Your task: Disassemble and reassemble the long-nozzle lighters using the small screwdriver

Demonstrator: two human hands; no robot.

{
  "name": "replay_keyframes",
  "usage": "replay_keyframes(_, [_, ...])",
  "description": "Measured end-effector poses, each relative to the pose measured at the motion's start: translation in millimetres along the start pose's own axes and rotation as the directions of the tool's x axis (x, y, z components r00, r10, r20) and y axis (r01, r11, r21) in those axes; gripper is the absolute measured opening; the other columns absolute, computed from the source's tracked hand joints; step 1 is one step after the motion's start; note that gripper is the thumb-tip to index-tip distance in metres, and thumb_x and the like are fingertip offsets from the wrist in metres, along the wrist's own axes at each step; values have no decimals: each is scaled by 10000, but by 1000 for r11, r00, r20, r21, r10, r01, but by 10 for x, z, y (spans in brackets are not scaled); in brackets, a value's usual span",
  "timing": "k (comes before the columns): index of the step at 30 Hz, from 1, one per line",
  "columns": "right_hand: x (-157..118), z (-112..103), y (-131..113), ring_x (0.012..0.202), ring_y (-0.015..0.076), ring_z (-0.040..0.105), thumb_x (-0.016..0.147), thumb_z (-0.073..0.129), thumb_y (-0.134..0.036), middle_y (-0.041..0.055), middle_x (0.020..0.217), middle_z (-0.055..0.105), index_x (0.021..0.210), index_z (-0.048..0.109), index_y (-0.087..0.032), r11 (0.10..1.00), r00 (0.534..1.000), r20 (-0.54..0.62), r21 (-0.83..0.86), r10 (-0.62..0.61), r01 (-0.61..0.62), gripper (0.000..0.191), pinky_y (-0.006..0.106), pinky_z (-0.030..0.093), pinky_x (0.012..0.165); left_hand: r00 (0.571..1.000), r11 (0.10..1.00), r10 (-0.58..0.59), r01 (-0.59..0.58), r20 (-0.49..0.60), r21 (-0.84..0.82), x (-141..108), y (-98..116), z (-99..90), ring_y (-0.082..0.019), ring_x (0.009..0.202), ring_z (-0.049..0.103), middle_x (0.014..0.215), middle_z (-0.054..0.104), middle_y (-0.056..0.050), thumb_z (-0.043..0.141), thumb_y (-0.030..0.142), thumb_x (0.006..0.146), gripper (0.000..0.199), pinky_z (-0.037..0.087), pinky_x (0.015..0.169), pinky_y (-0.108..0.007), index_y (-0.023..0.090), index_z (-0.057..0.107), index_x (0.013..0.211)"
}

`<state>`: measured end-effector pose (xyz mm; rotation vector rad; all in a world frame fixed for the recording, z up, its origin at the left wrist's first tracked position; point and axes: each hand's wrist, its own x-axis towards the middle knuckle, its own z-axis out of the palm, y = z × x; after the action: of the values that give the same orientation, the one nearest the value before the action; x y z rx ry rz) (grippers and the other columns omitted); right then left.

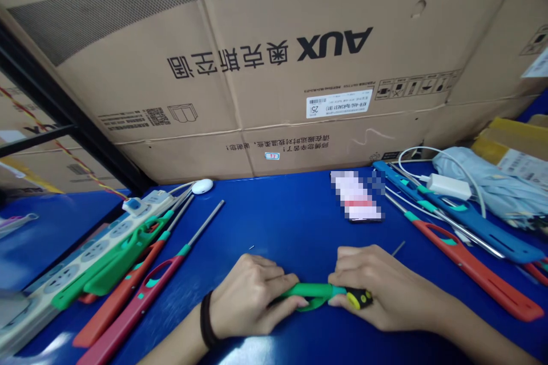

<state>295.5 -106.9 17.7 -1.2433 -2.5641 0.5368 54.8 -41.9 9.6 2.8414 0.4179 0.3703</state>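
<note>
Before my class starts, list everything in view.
Lighter: 1, green, front centre
Tool handle: 1, black-yellow, front centre
Left lighters: 4+, green/orange/red, left
Right lighters: 3+, orange/blue/red, right
Power strip: 1, white, left
Twisted wire: 1, red-yellow, left
Round object: 1, white, back left
Phone: 1, pixelated, back right
Adapter with cable: 1, white, right
Cloth bundle: 1, pale blue, right
Cartons: 2+, brown, back and right
Frame: 1, black, left
Table: 1, blue, beneath
Wristband: 1, black, left wrist
Left hand: 1, around lighter
Right hand: 1, around tool handle
</note>
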Motion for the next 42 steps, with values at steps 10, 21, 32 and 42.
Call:
replay_keyframes(10, [-6, 28, -9, 708, 156, 487, 886, 493, -167, 19, 744, 605, 850, 634, -179, 997, 999, -31, -80, 15, -18, 146, 275, 323, 566, 950, 910, -278, 308, 140, -277, 74, 60, -53, -96, 530, 529, 613, 633, -15, 449, 407, 925, 365, 337, 517, -199, 174, 690, 783])
replay_keyframes(21, [-23, -58, 48, 784, 156, 537, 903, 534, -295, 14, 842, 659, 1080, 619, -232, 999, 984, -177, -39, 3, -10, 206, 253, 408, 630, 849, 690, -464, 526, 255, -498, 103, -19, -48, -76, 446, 429, 558, 616, -15, 495, 523, 857, 466, 309, 427, -173, 121, 717, 778])
replay_keyframes(32, [-108, -182, 268, 740, 165, 628, 833, 578, -209, 3, 806, 651, 898, 655, -245, 957, 958, -186, -146, 220, -248, 107, 245, 451, 597, 797, 826, -562, 525, -222, -205, 57, -393, -24, -144, 623, 580, 674, 712, -18, 486, 439, 896, 375, 414, 615, -220, 199, 729, 741])
replay_keyframes(42, [-132, -183, 336, 857, 179, 645, 860, 535, -263, 16, 927, 687, 955, 657, -263, 951, 928, -293, -133, 229, -277, 154, 279, 511, 702, 858, 856, -503, 511, 105, -78, -182, -645, -504, -138, 714, 592, 845, 675, -6, 655, 395, 759, 213, 426, 653, -219, 202, 689, 842])
